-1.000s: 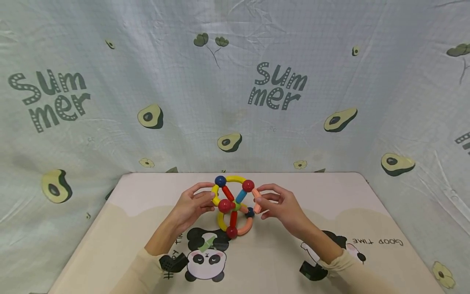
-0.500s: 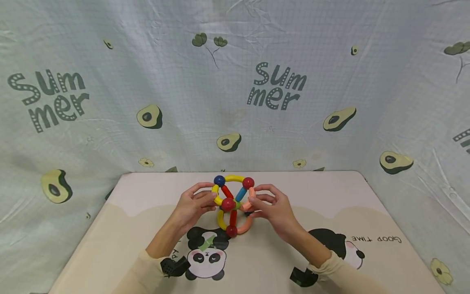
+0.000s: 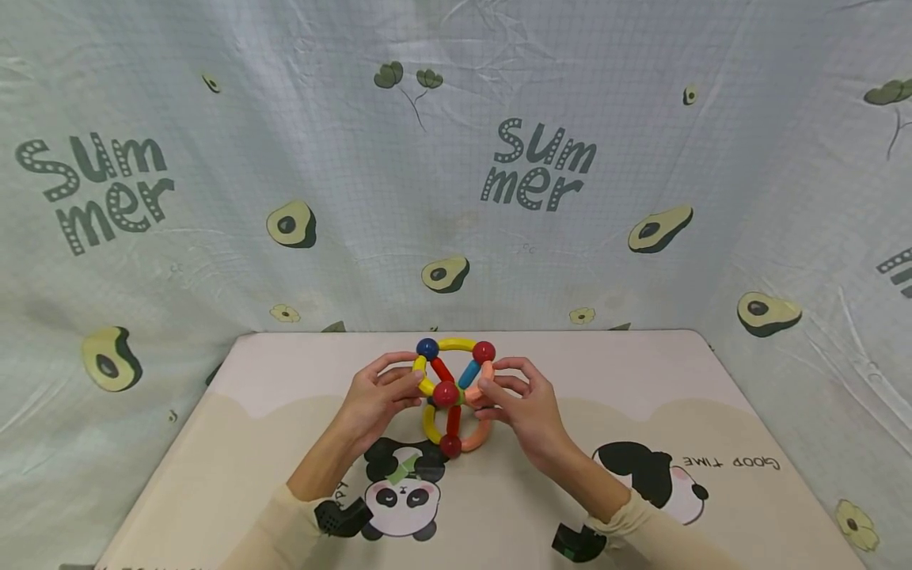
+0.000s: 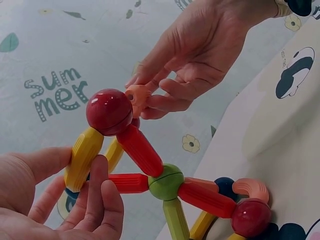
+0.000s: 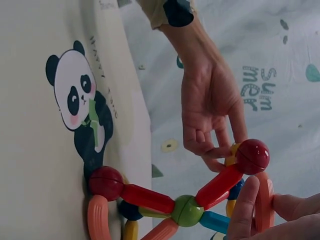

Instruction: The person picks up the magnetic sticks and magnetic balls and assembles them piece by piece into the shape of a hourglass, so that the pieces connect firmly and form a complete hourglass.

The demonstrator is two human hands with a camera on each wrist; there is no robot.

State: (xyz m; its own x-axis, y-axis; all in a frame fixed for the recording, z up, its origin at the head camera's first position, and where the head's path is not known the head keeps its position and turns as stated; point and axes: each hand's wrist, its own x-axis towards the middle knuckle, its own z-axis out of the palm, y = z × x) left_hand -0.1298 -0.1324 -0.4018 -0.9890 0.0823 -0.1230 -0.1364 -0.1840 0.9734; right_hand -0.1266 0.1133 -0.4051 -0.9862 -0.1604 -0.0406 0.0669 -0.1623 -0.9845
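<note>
A toy frame of magnetic balls and rods stands on the table, joined at a green center ball (image 4: 166, 182). My left hand (image 3: 375, 396) pinches a yellow curved rod (image 4: 83, 159) between thumb and fingers on its upper left side. With thumb and fingers my right hand (image 3: 526, 408) pinches an orange curved rod (image 5: 264, 202) on the upper right. That rod's near end lies close beside the front red ball (image 4: 109, 112); I cannot tell whether they touch. A blue ball (image 3: 427, 348) and another red ball (image 3: 484, 352) top the back. The lowest red ball (image 3: 450, 446) rests on the table.
Panda prints (image 3: 402, 507) and lettering decorate the pale tabletop (image 3: 499, 514). Behind it hangs a fabric sheet (image 3: 356, 158) with avocado and "summer" prints. Wrist cameras (image 3: 343, 517) sit on both arms.
My right hand has moved left with the orange rod, swinging its loose end inward toward the front red ball. That ball has shifted slightly right and up. The left hand keeps its hold.
</note>
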